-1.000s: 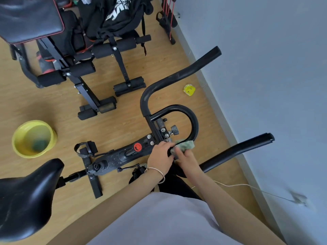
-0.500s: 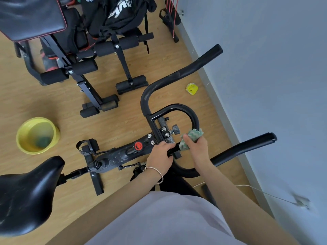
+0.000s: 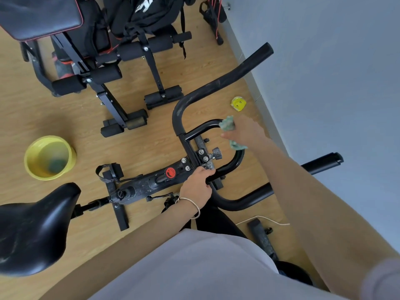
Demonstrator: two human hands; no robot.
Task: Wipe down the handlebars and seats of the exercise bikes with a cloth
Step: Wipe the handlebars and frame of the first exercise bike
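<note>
Left hand (image 3: 198, 185) clamped round the near end of the inner handlebar loop (image 3: 201, 129), likely bracing it. Farther out, right hand (image 3: 244, 132) grips the cloth (image 3: 227, 124) against the loop's far bend. Cloth judged soft, light and limp: hold it wadded, wrapped round the rigid tube.

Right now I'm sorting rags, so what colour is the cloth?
Pale green cloth, seen in the head view, held in the right hand.

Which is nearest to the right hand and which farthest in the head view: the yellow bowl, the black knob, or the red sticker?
1. Black knob, just lower left of the right hand.
2. Red sticker, farther left on the frame.
3. Yellow bowl, far left on the floor.
</note>
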